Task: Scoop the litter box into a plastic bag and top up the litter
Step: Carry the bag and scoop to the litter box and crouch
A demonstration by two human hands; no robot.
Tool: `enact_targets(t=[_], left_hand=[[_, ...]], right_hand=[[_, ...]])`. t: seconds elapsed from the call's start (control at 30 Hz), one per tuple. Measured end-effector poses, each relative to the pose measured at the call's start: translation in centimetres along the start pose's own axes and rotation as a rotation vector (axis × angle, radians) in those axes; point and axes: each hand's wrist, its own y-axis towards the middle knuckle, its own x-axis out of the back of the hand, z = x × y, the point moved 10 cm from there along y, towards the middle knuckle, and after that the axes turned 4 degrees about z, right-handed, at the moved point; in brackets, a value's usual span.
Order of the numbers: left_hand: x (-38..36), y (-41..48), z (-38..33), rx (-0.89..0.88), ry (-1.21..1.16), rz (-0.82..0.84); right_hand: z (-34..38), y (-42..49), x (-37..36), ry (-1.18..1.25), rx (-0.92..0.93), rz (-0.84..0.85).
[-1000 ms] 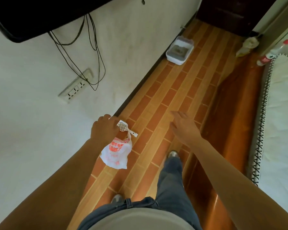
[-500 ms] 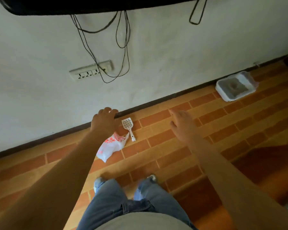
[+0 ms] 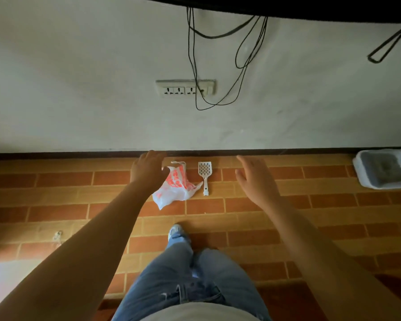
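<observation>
**Position of items.** The bag [image 3: 175, 188] lies crumpled on the floor [image 3: 287, 216], close to the baseboard [image 3: 56, 155]. The scoop [image 3: 204, 174] lies flat just beside it on the right, head toward the wall [image 3: 79, 89] and handle toward the person. The box [image 3: 359, 172] stands against the same wall, well apart at the right edge of view, with grey litter inside. Bag and scoop appear to have been set together as a kit, to be collected in one stoop. No spare litter is visible.

**Hands.** Both arms reach forward and down.
- The left hand [image 3: 148, 170] hangs over the bag's left edge. Its fingers are loosely extended, slightly apart, and hold nothing. Whether it touches the bag cannot be told.
- The right hand [image 3: 256, 179] is to the right of the scoop and apart from it. Its fingers are straight and nearly together, and it is empty.

**Assessment.** The placing suggests one hand per item, left for the bag and right for the scoop. The task is at its outset: nothing is picked up and the box is untouched. The next move likely calls for bending lower, since the person stands upright.

**Other.** A socket strip [image 3: 185, 88] with hanging cables [image 3: 192, 54] sits on the wall above, clear of the reach.
</observation>
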Motion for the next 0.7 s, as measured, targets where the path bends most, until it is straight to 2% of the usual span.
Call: enact_targets(t=[0.37,0.57,0.7], left_hand=[[-3.3,2.2,2.2,0.161,-0.085,-0.035],[-9.7,4.9,3.2,0.243,-0.147,-0.087],[-16.8,8.2,5.2,0.275,-0.156,-0.069]], right_hand=[[0.4,4.4,-4.0,-0.038,0.132,0.099],[-1.8,8.3,-9.9,-0.096,0.203,0.153],[-3.4,11.6,-17.0,-0.085,0.218,0.199]])
